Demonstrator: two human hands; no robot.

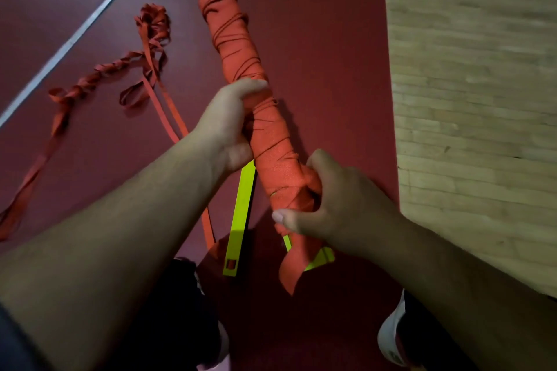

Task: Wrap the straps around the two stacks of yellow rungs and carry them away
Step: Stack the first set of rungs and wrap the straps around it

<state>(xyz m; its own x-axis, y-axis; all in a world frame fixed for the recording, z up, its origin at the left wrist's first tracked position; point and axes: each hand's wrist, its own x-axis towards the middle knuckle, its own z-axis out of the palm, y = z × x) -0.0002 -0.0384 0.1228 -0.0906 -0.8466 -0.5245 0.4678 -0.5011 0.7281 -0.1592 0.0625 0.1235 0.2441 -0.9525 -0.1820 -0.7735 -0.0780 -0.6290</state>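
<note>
At the left of the frame a loose strap (99, 75) lies in twists and loops on the red mat (316, 39), with a knotted clump at its upper end. It is not around anything, so I judge it is the strap waiting for the second bundle. Moving toward the centre, the left hand (226, 129) is curled round the middle of the wrapped stack (238, 39), fingers over the top and thumb below. This grip probably keeps the rungs pressed together so the windings do not slip. The stack runs diagonally from the upper centre down to the lower centre, covered almost fully in orange strap, with only its yellow ends showing. Just left of its lower part, a second yellow piece (241, 211) lies flat on the mat with a thin orange strap beside it. From this angle I cannot tell if it is one rung or a whole stack seen from above. Further right, the right hand (343, 205) closes round the lower end of the wrapped stack, its thumb (278, 216) pressing on the last turns, likely to fix the strap's loose tail that hangs below. The right edge of the frame shows a wooden floor (470, 99).
</note>
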